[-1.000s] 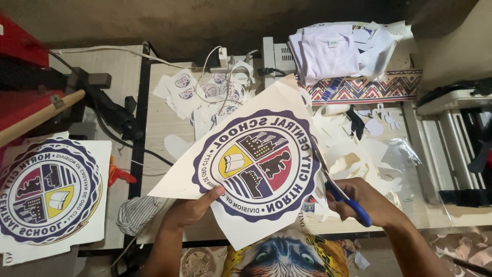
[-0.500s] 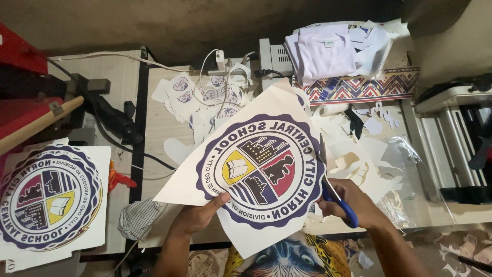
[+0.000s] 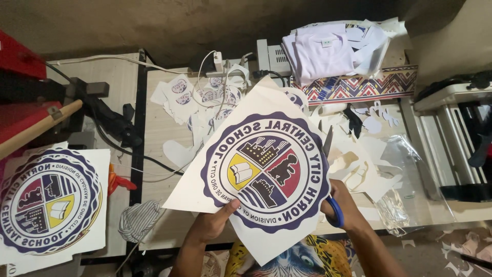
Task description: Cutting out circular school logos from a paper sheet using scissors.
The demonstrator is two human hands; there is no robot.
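Observation:
My left hand (image 3: 211, 225) pinches the lower edge of a white sheet (image 3: 251, 169) printed with a large round purple-rimmed emblem, held up over the table. My right hand (image 3: 344, 205) grips blue-handled scissors (image 3: 333, 200) whose blades point up along the sheet's right edge beside the emblem's rim. The sheet is tilted, its top corner pointing away from me. Part of my right hand is hidden behind the sheet.
A second printed emblem sheet (image 3: 48, 202) lies at the left. Paper offcuts (image 3: 359, 159) and small cut emblems (image 3: 179, 95) litter the wooden table (image 3: 159, 138). Folded white shirts (image 3: 318, 51) sit at the back, cables (image 3: 107, 123) and a red press (image 3: 20, 82) at left.
The sheet has turned counter-clockwise in my hands and the scissors have moved up along the emblem's right rim. My left hand shifted its pinch along the lower edge.

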